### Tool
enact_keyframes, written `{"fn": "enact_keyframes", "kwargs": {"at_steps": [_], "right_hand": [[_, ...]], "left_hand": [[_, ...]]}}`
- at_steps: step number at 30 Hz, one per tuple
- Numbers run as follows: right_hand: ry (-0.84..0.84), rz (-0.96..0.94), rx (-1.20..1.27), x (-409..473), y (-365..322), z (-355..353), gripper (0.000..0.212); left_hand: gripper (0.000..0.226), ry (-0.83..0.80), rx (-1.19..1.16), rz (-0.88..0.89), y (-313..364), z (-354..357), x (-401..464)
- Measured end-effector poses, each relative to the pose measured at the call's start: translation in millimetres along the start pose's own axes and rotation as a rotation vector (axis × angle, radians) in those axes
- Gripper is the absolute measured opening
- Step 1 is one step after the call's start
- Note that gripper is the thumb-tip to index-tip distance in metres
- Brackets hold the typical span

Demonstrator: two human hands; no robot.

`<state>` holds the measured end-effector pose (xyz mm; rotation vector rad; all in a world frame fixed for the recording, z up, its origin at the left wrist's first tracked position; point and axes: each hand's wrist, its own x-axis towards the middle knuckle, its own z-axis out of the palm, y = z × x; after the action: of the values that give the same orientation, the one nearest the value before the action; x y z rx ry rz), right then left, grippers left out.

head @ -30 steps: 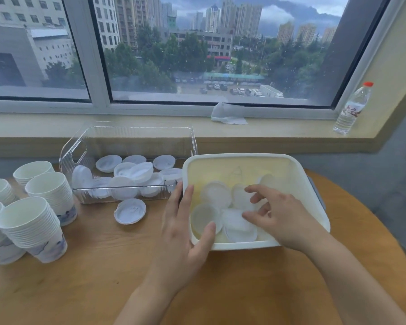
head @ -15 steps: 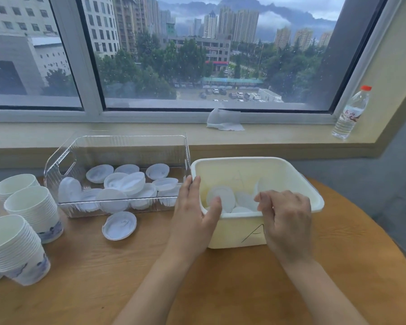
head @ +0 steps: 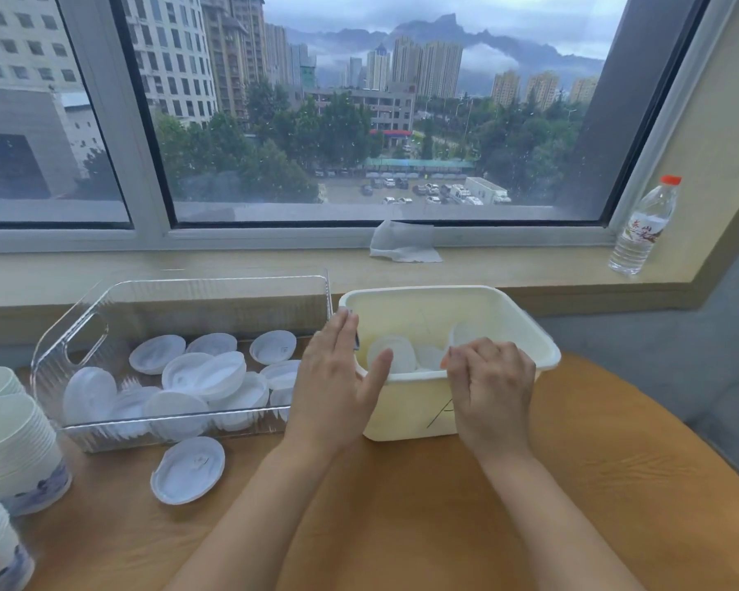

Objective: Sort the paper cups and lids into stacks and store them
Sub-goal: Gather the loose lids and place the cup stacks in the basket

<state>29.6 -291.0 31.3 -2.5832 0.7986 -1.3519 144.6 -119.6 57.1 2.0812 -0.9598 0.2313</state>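
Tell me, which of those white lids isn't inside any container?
The lone lid lying on the wooden table, just in front of the clear bin. All others sit inside that bin or the cream tub.

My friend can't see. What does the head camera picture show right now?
Two hands hold a cream tub with lids inside: the left hand lies flat on its left rim, the right hand curls over the near rim. Left of it sit a clear bin of lids and stacked paper cups.

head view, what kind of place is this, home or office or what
Probably an upper-floor office or break room, though a flat is possible: a wide window overlooks towers and a car park, with bulk stacks of paper cups on a round wooden table.
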Motion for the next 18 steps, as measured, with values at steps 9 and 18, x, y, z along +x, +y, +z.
{"fn": "enact_keyframes", "kwargs": {"at_steps": [9,18], "right_hand": [[-0.048,-0.001,0.005,33,2,39,0.054],[-0.090,-0.002,0.024,56,3,61,0.057]], "left_hand": [[0.112,-0.071,-0.216,-0.168,-34,5,31],[0.085,-0.094,-0.121,-0.110,-50,8,35]]}}
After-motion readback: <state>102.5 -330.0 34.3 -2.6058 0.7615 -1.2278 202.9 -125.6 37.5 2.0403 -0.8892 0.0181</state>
